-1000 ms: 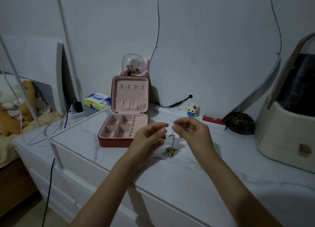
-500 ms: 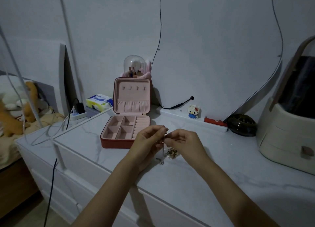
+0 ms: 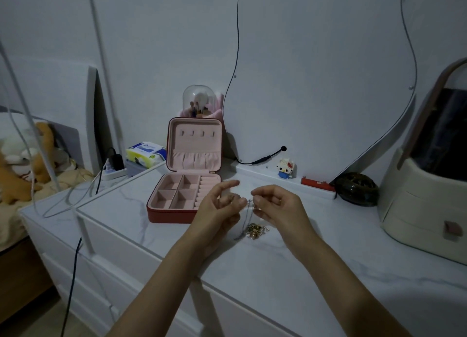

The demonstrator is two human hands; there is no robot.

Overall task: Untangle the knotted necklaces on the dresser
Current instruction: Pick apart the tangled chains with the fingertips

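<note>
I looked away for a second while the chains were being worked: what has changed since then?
The hands closed together, then eased apart; the left hand and right hand now pinch the silver chain between them, left forefinger raised. The gold tangle stays on the dresser; the jewelry box stays open.

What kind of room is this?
Probably a bedroom: a white dresser holds an open jewelry box, a wavy mirror leans on the wall, and stuffed animals lie on a bed at left.
</note>
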